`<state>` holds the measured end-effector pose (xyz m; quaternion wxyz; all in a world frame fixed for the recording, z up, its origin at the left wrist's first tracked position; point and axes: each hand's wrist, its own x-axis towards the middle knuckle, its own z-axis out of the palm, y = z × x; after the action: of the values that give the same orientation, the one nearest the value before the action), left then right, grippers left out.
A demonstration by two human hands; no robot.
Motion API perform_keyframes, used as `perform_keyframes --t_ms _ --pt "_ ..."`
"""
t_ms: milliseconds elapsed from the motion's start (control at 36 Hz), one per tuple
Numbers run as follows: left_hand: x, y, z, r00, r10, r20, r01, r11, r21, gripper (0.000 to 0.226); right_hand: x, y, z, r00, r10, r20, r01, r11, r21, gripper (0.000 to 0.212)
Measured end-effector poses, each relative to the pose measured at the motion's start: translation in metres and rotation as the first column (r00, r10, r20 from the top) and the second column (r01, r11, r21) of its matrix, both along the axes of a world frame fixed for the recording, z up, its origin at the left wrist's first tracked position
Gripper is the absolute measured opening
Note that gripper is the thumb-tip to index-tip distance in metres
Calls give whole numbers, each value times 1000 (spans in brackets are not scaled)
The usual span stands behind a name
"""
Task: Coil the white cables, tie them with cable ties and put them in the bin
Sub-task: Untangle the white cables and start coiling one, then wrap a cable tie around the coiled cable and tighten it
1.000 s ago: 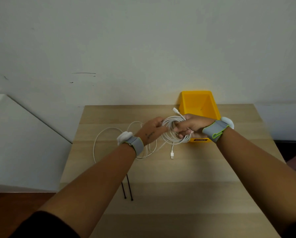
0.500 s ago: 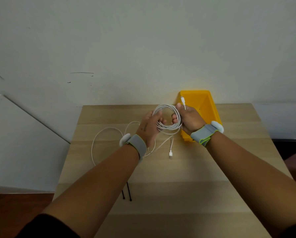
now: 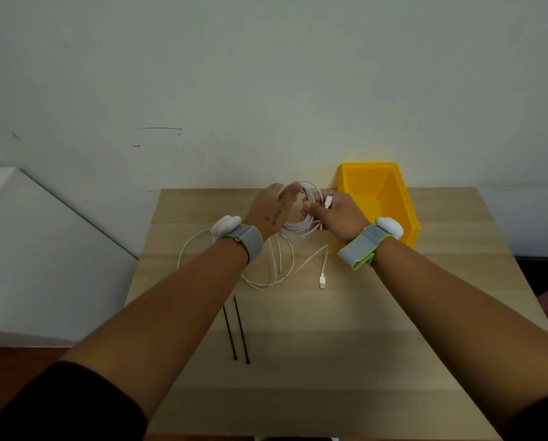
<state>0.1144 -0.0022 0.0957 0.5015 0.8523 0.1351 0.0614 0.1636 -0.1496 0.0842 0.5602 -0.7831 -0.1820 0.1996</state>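
A coiled white cable (image 3: 298,226) is held up between both hands above the far middle of the wooden table (image 3: 330,345). My left hand (image 3: 274,208) grips the coil's left side. My right hand (image 3: 333,214) grips its right side and pinches the cable's plug end (image 3: 329,200). A second, loose white cable (image 3: 266,272) lies on the table below the hands, its plug (image 3: 322,280) lying free. Two black cable ties (image 3: 236,329) lie side by side nearer to me. The yellow bin (image 3: 390,198) stands at the far right, just beyond my right hand.
The table butts against a pale wall at the back. A white slanted surface (image 3: 43,249) lies to the left of the table. Both wrists wear grey bands with white sensors.
The hands have lifted the coil and turned it upright between them. The plug end has moved from sticking out above the coil into my right hand's fingers.
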Motion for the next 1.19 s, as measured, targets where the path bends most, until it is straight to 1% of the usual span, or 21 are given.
perform_keyframes --t_ms 83,139,167,222,278,361,444,500,583,639,694,722,806,861,889,944,1000,1056,1111,1139,1194 --pt "-2 1 -1 998 21 -55 -28 991 -131 60 -1 8 -2 996 -34 85 37 999 -37 18" --pt "-3 5 -6 993 60 -102 -78 980 -185 64 -1 16 -10 991 -40 125 49 996 -74 20" --pt "-2 5 -6 991 90 -103 -106 981 -161 64 -1 20 -11 988 -40 148 54 994 -93 21" --pt "-1 12 -12 981 168 -98 -175 983 -63 65 -5 30 -19 987 -46 152 63 992 -111 23" --pt "2 20 -16 974 208 -88 -207 978 11 63 -7 40 -25 985 -64 162 84 989 -121 25" --pt "3 32 -26 965 239 -106 -239 971 17 62 -12 54 -33 988 -79 136 97 987 -130 27" --pt "1 40 -39 949 272 -156 -282 958 -46 64 -15 66 -41 992 -84 92 97 985 -144 25" --pt "-7 46 -55 936 296 -189 -320 941 -111 64 -20 74 -53 997 -69 36 74 982 -172 24" --pt "-26 52 -70 915 325 -238 -361 924 -126 65 -30 79 -66 1000 -18 -14 14 977 -211 25" --pt "-41 61 -85 896 349 -275 -386 918 -92 66 -40 83 -76 998 34 -50 -45 973 -225 25" --pt "-56 68 -96 875 370 -313 -410 909 -72 65 -50 82 -84 995 51 -83 -70 969 -238 29" --pt "-67 75 -104 866 374 -331 -423 902 -87 64 -57 85 -92 992 75 -103 -99 964 -248 31" --pt "-91 92 -113 845 382 -375 -444 891 -93 63 -74 88 -111 981 152 -118 -183 926 -331 39" --pt "-104 100 -117 834 371 -408 -451 885 -117 63 -84 86 -120 982 152 -108 -182 911 -369 43" --pt "-114 107 -119 830 372 -416 -464 875 -142 63 -90 89 -124 982 168 -82 -186 899 -396 40" --pt "-128 117 -121 826 380 -417 -471 871 -141 63 -101 93 -131 981 196 -10 -178 863 -473 32" --pt "-139 124 -124 827 373 -422 -464 875 -137 64 -110 98 -138 972 234 29 -173 792 -586 26" --pt "-152 133 -127 817 385 -429 -480 866 -137 65 -121 111 -146 957 289 -13 -213 678 -704 27" --pt "-161 138 -129 819 379 -430 -479 865 -150 64 -129 119 -150 943 301 -141 -299 585 -754 28" --pt "-164 139 -131 822 377 -427 -480 862 -162 63 -132 122 -152 936 296 -194 -333 558 -760 28" --pt "-168 141 -132 827 373 -421 -481 857 -186 61 -137 124 -157 928 288 -237 -361 530 -767 31"
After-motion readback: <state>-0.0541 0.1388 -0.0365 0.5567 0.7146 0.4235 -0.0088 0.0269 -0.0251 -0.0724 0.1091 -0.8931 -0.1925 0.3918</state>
